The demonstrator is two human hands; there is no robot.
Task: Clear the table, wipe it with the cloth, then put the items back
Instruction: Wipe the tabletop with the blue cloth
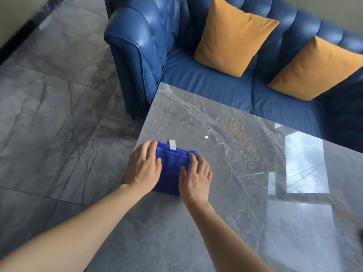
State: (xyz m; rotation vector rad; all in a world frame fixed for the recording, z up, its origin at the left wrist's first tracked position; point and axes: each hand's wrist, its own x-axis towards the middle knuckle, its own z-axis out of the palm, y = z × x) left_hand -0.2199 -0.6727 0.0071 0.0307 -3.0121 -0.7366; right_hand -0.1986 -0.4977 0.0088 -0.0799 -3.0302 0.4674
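Note:
A folded blue cloth (170, 169) with a white tag lies flat on the glossy grey marble table (225, 134), near its left edge. My left hand (142, 168) presses palm-down on the cloth's left side, fingers spread and pointing away from me. My right hand (196, 178) lies flat on the cloth's right side, fingers apart. Both palms cover part of the cloth; only its middle and far edge show. No other items stand on the visible tabletop.
A blue leather sofa (196, 85) with two orange cushions (233, 36) stands just behind the table's far edge. Grey tiled floor (55, 114) lies to the left. A dark blurred shape (359, 235) shows at the right border.

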